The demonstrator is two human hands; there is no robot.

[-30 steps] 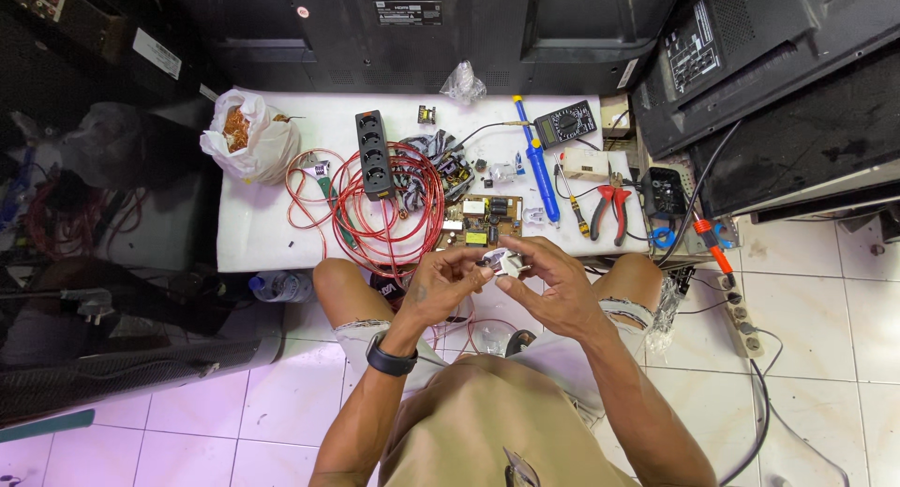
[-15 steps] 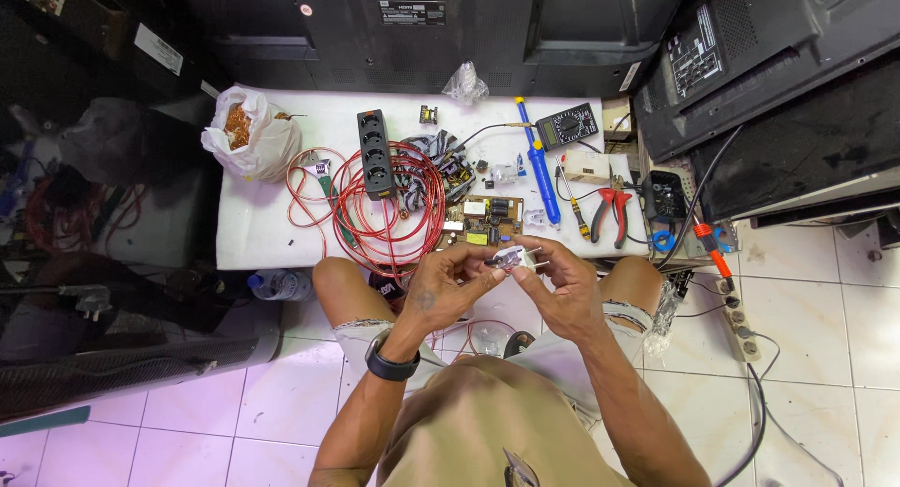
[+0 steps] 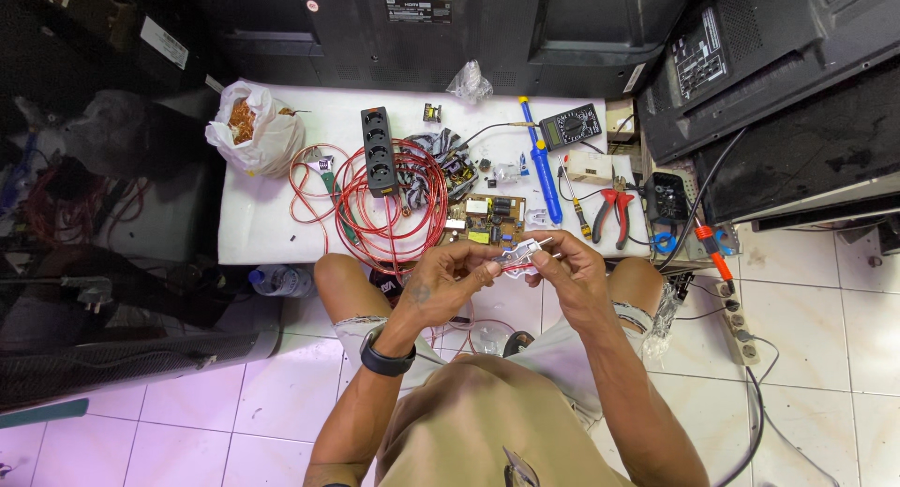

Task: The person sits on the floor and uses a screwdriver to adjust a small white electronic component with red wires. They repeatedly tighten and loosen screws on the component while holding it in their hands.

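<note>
Both of my hands hold one small silver-white electronic part (image 3: 518,254) in front of my knees, just below the front edge of the white table (image 3: 253,234). My left hand (image 3: 448,279), with a black watch on its wrist, pinches the part's left end. My right hand (image 3: 570,267) grips its right end from above. A thin red wire seems to hang from the part. Right behind my hands a green circuit board (image 3: 487,221) lies on the table beside a coil of red cable (image 3: 389,206).
On the table: a black power strip (image 3: 379,150), a blue soldering iron (image 3: 542,173), a multimeter (image 3: 572,126), red-handled pliers (image 3: 611,215), a white bag (image 3: 251,129). Dark television backs stand behind and at the right. A white power strip (image 3: 737,323) lies on the tiled floor.
My hands have shifted slightly and turned the small part between the fingers; it now lies more level. Nothing on the table moved.
</note>
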